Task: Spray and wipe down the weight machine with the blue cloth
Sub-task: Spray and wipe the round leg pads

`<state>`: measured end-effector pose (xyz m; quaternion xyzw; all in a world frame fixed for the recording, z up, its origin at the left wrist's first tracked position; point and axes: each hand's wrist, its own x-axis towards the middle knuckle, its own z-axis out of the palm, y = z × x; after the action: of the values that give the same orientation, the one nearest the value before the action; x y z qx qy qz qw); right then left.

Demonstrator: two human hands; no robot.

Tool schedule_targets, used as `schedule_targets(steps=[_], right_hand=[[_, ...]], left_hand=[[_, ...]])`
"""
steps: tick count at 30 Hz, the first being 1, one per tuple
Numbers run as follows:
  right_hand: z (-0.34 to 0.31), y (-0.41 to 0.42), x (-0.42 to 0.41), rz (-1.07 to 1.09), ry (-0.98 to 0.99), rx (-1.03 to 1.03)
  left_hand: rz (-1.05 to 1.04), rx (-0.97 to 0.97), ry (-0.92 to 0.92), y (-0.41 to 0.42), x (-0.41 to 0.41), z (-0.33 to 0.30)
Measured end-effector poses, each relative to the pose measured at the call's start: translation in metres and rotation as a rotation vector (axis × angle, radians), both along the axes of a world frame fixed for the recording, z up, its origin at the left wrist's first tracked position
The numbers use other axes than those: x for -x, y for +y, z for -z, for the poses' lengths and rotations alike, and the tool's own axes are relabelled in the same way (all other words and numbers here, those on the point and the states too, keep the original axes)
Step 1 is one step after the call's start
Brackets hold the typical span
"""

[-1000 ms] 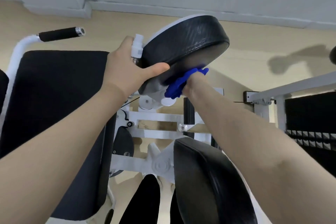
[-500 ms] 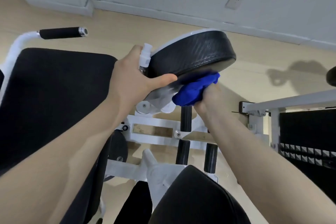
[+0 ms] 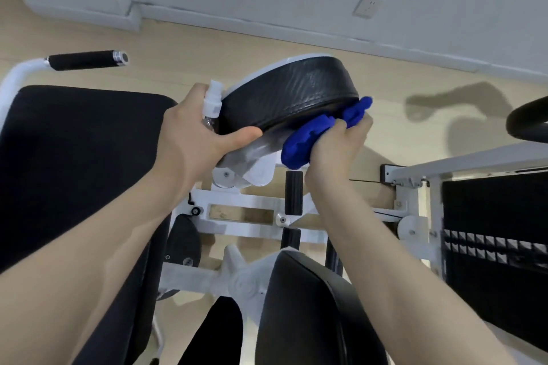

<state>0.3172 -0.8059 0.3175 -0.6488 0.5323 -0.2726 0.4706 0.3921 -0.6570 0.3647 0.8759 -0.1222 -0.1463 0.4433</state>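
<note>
A round black pad point(image 3: 292, 92) of the white weight machine point(image 3: 246, 210) tilts up in the middle of the view. My left hand point(image 3: 195, 136) grips a small spray bottle point(image 3: 213, 104) with a white nozzle, and its thumb presses the pad's lower left edge. My right hand point(image 3: 338, 145) holds the bunched blue cloth point(image 3: 311, 133) against the pad's lower right edge and underside. Much of the bottle is hidden behind my left hand.
A flat black seat pad point(image 3: 77, 163) lies at the left under a white bar with a black grip point(image 3: 86, 60). Another black pad point(image 3: 311, 311) stands low in the middle. A black weight stack point(image 3: 498, 240) is at the right. Beyond are the wooden floor and a wall socket point(image 3: 367, 6).
My right hand has slid the blue cloth to the right along the pad's lower edge. The left hand has kept its hold on the bottle and the pad.
</note>
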Motion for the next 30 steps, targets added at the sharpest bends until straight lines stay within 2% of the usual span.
schedule_targets(steps=[2, 6, 8, 13, 14, 16, 18, 19, 21, 24, 26, 28, 30], right_hand=[[0.008, 0.011, 0.010, -0.133, -0.021, 0.227], [0.047, 0.004, 0.032, -0.673, 0.170, 0.500], [0.034, -0.017, 0.037, -0.694, 0.157, 0.471], [-0.008, -0.028, 0.030, -0.603, 0.070, 0.730], [0.001, -0.026, 0.030, -0.640, 0.077, 0.843], [0.028, -0.026, 0.037, -0.792, 0.204, 0.882], [0.065, -0.035, 0.045, -1.004, 0.373, 1.178], [0.073, -0.039, 0.047, -1.066, 0.387, 1.231], [0.066, -0.037, 0.040, -0.989, 0.254, 1.380], [0.019, -0.028, 0.020, -0.846, -0.161, 1.589], [0.007, -0.031, 0.006, -0.881, -0.242, 1.720], [0.021, -0.044, 0.003, -1.063, -0.138, 1.884], [0.044, -0.061, 0.014, -1.308, 0.078, 1.962]], left_hand=[[0.004, -0.010, 0.003, 0.000, 0.000, 0.000], [0.002, -0.007, -0.066, 0.001, -0.001, 0.005], [0.007, 0.003, -0.086, 0.000, 0.001, 0.005], [0.024, -0.016, -0.103, -0.003, -0.002, 0.006], [0.035, -0.029, -0.110, -0.004, -0.004, 0.005], [0.045, -0.040, -0.115, -0.004, -0.007, 0.006], [0.057, -0.032, -0.115, -0.005, -0.008, 0.006], [0.060, -0.028, -0.115, -0.005, -0.009, 0.008], [0.056, -0.026, -0.119, -0.005, -0.012, 0.010], [0.089, -0.015, -0.119, -0.009, -0.018, 0.010], [0.126, -0.014, -0.119, -0.015, -0.026, 0.008], [0.184, -0.024, -0.090, -0.020, -0.036, 0.007], [0.256, -0.053, -0.084, -0.027, -0.045, 0.005]])
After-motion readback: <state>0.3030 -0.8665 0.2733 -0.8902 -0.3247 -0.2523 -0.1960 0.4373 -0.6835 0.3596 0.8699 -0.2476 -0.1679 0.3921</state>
